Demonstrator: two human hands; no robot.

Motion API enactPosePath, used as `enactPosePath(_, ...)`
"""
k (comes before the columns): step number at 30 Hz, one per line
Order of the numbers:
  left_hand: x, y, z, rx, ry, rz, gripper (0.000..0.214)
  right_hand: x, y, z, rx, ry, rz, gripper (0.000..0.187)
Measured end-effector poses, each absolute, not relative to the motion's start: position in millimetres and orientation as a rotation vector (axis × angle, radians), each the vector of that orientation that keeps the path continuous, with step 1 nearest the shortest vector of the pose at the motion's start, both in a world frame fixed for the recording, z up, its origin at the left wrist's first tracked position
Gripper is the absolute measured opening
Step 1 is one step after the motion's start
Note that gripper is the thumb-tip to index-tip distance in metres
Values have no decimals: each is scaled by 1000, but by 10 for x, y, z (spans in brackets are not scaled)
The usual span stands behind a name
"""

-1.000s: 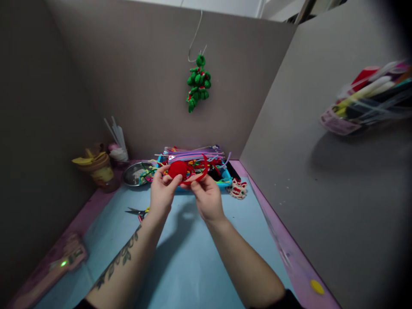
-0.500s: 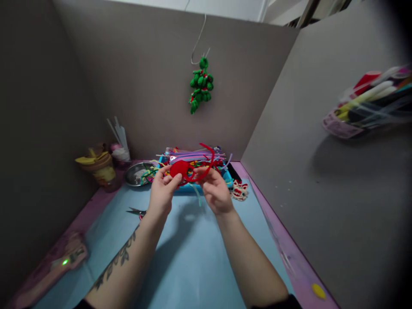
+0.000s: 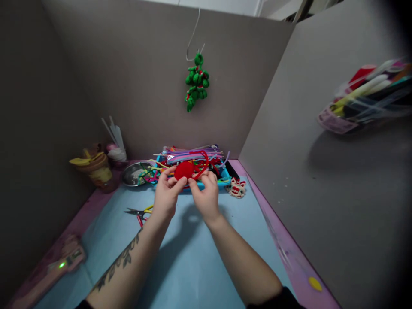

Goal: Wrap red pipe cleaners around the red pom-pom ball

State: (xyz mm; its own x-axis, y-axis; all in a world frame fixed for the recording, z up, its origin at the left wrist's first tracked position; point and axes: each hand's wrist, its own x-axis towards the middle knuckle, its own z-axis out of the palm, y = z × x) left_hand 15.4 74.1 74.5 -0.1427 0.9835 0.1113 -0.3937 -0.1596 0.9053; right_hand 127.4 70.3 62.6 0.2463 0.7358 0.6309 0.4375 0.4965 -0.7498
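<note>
A flat red fuzzy disc [image 3: 184, 170], apparently of coiled pipe cleaner, is held up above the blue mat. My left hand [image 3: 165, 193] pinches its left and lower edge between thumb and fingers. My right hand [image 3: 206, 195] is closed at its lower right, the thumb close to my left thumb. From there a loose red pipe cleaner [image 3: 206, 162] loops up and to the right through the right fingers. Behind both hands stands a blue basket [image 3: 227, 179] heaped with coloured pipe cleaners. Scissors [image 3: 138, 212] with red and yellow handles lie beside my left wrist, partly hidden.
A metal bowl [image 3: 130, 175] and a brown pot [image 3: 100, 171] stand at the back left. The pink glue gun [image 3: 69, 259] shows a green light. A cream-and-red fuzzy piece [image 3: 237, 188] lies right of the basket. A green ornament [image 3: 197, 83] hangs from a wire.
My right hand has moved in towards the left thumb, its fingers now curled at the disc's edge. The red loop has come closer to the disc. The view has shifted slightly.
</note>
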Motion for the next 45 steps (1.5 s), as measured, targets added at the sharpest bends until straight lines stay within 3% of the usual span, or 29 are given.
enactPosePath(14, 163, 733, 764, 1009, 955, 1530, 58, 1247, 749, 584, -1069, -1049, 781, 21)
enactPosePath(20, 137, 737, 761, 904, 898, 1500, 59, 1244, 731, 624, -1090, -1105, 697, 20)
enactPosePath(27, 77, 720, 830, 670, 875, 1421, 46, 1251, 721, 615, -1111, -1216, 529, 15)
enactPosePath(45, 149, 647, 870, 753, 957, 1408, 50, 1239, 755, 571, -1057, -1131, 719, 16)
